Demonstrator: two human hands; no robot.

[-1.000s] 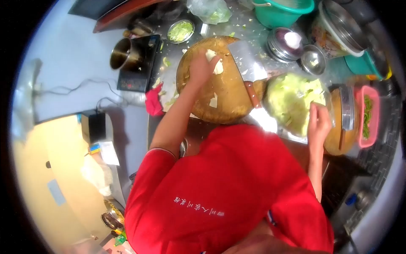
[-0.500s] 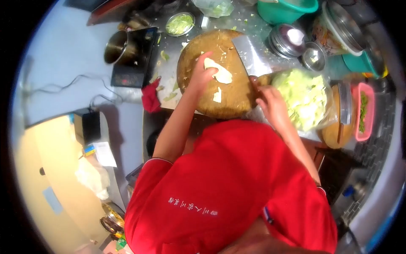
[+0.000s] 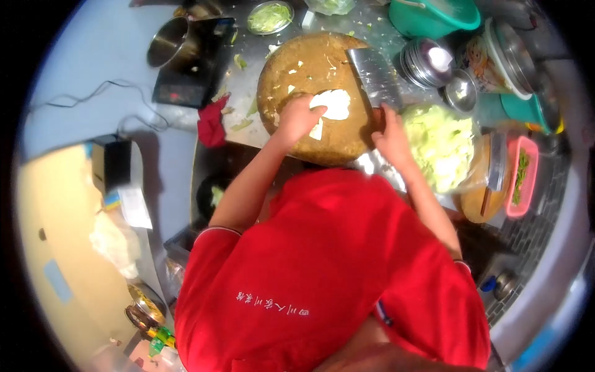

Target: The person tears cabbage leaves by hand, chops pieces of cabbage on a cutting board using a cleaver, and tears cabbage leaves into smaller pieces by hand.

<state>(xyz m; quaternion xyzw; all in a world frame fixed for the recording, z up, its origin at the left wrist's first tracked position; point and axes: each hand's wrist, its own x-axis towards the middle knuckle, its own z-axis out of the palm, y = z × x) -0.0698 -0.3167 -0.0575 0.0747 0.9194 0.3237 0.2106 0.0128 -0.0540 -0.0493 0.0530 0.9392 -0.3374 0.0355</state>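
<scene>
Cutting board (image 3: pixel 341 136): thick, round, brown wood, its surface worn and dotted with pale scraps. Pale leaf piece (image 3: pixel 334 102): flattish, bright white, lying over the board's middle. Left hand (image 3: pixel 300 119): thumb and fingers pinch the leaf's near edge. Cleaver (image 3: pixel 374 74): broad, shiny metal blade, flecked with bits, overlapping the board's right edge. Right hand (image 3: pixel 392 141): fingers bent at the cleaver's dark handle, which they partly hide; whether they close fully on it cannot be told.

Chopped leaves (image 3: pixel 439 146): pale green heap, ragged, just right of the right hand, crowding that side. Second board (image 3: pixel 474 208): round, wooden, beyond the heap. Basket (image 3: pixel 528 195): pink, oblong, holding thin green stalks (image 3: pixel 519 177). Metal bowls (image 3: pixel 416 65): stacked, round, past the cleaver. Bucket (image 3: pixel 427 22): teal, smooth-walled, at the far side. Dish (image 3: pixel 270 17): round, rimmed, filled with pale green shreds. Red cloth (image 3: pixel 212 123): crumpled, left of the board. Cooker (image 3: pixel 180 87): black, flat slab, bearing a metal pot (image 3: pixel 166 46).
</scene>
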